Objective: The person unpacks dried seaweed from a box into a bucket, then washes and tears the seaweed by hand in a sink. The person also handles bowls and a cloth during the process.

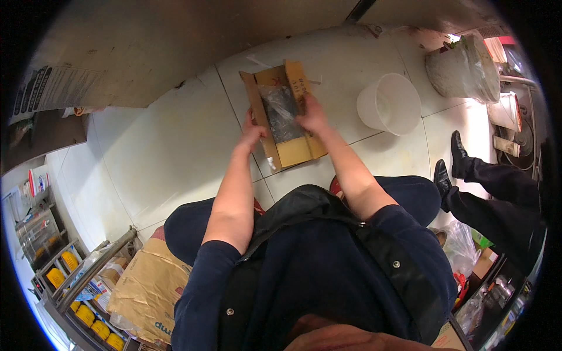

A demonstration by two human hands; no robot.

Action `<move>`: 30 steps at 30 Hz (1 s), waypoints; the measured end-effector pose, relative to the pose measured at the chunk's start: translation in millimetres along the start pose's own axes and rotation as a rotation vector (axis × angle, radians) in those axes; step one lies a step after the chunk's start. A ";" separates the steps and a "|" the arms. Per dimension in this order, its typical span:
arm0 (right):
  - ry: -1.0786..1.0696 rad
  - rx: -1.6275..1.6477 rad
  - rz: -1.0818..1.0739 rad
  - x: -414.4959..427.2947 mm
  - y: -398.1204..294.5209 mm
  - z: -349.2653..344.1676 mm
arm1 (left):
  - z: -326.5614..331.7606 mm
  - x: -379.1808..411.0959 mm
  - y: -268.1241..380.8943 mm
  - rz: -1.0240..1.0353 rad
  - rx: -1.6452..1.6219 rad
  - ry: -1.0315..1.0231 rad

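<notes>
An open cardboard box [292, 151] lies on the tiled floor in front of me, its flaps spread. Inside it is clear plastic wrap [281, 109] over dark contents that I cannot make out. My left hand [253, 134] grips the left side of the box. At the opposite side, my right hand [315, 116] holds the right flap, with its fingertips reaching over the inner edge near the plastic. A white plastic bucket [390, 105] stands on the floor to the right of the box.
Another person's black shoes [443, 175] and dark trouser legs are at the right. Beyond them stand a large lined bin [461, 70] and a smaller tub [505, 112]. A metal cabinet [175, 44] spans the top. Paper sacks [149, 285] and a rack [96, 272] are at lower left.
</notes>
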State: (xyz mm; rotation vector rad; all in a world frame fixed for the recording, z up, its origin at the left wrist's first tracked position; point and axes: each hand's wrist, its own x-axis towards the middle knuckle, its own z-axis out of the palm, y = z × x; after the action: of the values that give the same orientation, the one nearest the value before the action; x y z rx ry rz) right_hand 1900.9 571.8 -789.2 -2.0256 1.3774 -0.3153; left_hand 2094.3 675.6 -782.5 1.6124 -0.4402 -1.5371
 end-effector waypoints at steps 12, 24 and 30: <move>0.264 -0.197 0.323 -1.9 93.7 -22.5 | -35.8 11.8 -83.0 -0.150 0.298 0.501; -0.355 -0.799 -0.495 -56.1 -18.0 14.7 | 33.5 -21.2 29.3 0.287 1.422 0.367; -0.690 -0.741 -0.352 -50.6 -61.3 -27.5 | 66.4 -29.9 45.5 0.497 1.485 0.098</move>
State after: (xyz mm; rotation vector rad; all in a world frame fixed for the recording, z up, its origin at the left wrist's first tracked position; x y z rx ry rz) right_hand 1910.2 620.5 -721.3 -2.5956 0.7327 0.8030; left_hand 2039.7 649.6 -721.5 2.2594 -2.0575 -0.6046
